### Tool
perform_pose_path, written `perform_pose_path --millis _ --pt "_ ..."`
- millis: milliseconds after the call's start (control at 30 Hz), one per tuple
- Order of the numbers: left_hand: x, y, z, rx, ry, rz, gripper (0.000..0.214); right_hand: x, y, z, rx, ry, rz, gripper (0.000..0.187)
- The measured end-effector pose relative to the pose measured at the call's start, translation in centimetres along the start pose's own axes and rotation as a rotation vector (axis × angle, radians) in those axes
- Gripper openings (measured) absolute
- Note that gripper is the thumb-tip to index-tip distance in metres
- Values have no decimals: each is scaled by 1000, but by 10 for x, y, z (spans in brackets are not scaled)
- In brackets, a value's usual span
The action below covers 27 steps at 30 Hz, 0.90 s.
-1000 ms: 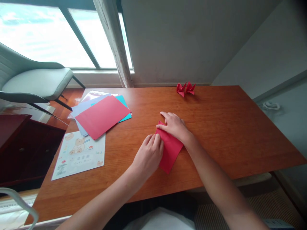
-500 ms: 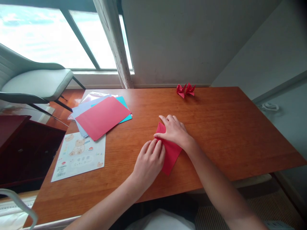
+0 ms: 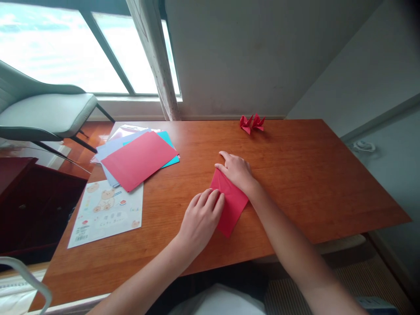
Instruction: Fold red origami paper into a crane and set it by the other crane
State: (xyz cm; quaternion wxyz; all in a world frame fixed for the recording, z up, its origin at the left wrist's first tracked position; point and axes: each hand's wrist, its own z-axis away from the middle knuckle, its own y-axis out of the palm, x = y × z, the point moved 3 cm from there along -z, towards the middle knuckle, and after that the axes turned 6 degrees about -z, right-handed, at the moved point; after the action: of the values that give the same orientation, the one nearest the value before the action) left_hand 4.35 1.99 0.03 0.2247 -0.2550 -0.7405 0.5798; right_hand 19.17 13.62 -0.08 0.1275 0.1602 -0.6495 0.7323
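A folded piece of red origami paper [image 3: 233, 205] lies on the table in front of me, narrowing to a point at its near end and with crease lines near its top. My left hand [image 3: 204, 215] rests at its left edge, fingers together and bent down onto the paper; its thumb is hidden. Over the upper right edge lies my right hand [image 3: 236, 171], thumb and forefinger apart near the top corner, the other fingers partly out of sight.
Two folded red paper figures [image 3: 252, 124] stand at the table's far edge. To the left lie red sheets [image 3: 139, 159] on blue and lilac ones, beside a white bear-print sheet [image 3: 106, 214]. A pale chair [image 3: 49, 113] stands beyond the wooden table [image 3: 311, 183].
My right hand has slid up and away from my left along the paper, uncovering the creased upper part. The left hand stays at the left edge.
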Motion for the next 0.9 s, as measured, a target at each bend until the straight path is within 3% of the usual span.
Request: perform_pose_path --millis 200,333,533,633,900 --pt "19 0 0 -95 -147 254 40 -14 0 -5 -87 -32 -223 34" --pt "42 1 -1 -158 -348 411 32 -18 -1 2 -79 -113 -349 29" --pt "70 10 -2 -249 -489 530 20 -14 1 19 -90 -173 -411 30" --pt "72 13 -2 -253 -505 531 19 -14 4 27 -134 -165 -511 32" --pt "64 13 -1 -206 -486 503 18 -28 10 32 -87 -119 -742 35"
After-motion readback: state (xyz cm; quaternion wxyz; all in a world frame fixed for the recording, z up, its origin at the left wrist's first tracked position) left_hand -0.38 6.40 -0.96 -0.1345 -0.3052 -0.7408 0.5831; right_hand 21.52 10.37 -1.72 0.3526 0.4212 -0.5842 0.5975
